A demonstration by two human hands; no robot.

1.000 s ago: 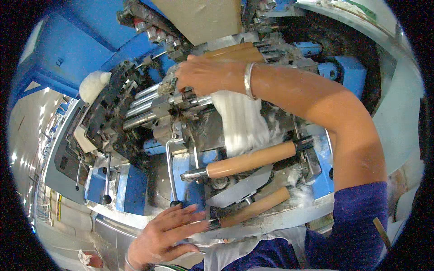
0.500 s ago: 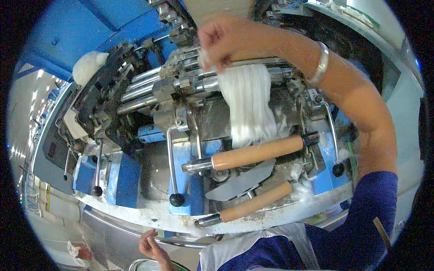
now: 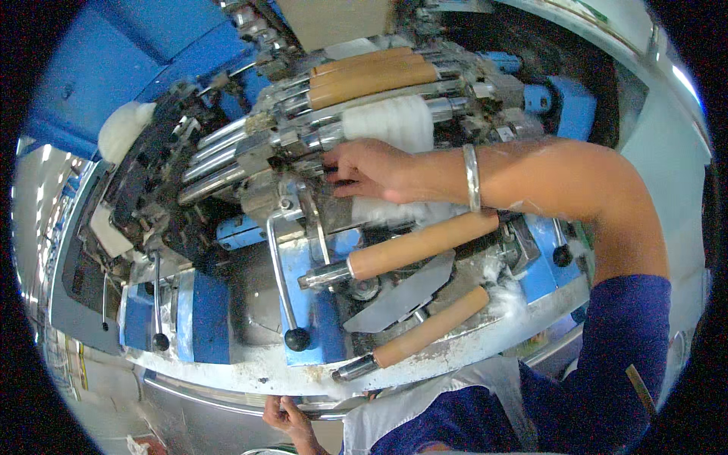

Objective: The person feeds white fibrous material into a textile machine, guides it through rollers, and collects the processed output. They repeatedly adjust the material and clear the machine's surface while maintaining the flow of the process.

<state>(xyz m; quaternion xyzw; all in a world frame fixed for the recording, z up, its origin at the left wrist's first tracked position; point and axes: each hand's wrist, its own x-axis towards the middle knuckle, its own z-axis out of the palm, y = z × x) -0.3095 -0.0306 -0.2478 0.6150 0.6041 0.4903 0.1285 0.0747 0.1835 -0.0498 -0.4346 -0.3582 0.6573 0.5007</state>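
Observation:
My right hand [image 3: 368, 171], with a silvery bracelet [image 3: 472, 178] on the wrist, is in front of the steel rollers [image 3: 227, 163]. Its fingers point left, bent and apart, with nothing visible in them. Behind and below this hand, a band of white fibre [image 3: 388, 123] hangs over a roller; the hand and forearm hide its middle. Low in the picture, my left hand [image 3: 290, 418] is by the metal rail [image 3: 212, 402] along the machine's front. Its fingers are loosely bent with a gap between them, and no held thing shows.
A large orange-brown roller [image 3: 425, 244] lies across the machine front, with a grey plate [image 3: 402, 296] and a smaller roller [image 3: 432, 326] below. Several ball-ended levers, one with a black knob [image 3: 297, 339], stick out. More brown rollers [image 3: 371, 83] sit behind. White fluff [image 3: 509, 297] lies at right.
My right hand has come down and nearer from above the rollers, uncovering the rear brown rollers. My left hand has shifted right along the rail, its fingers now more bent. The view has shifted slightly.

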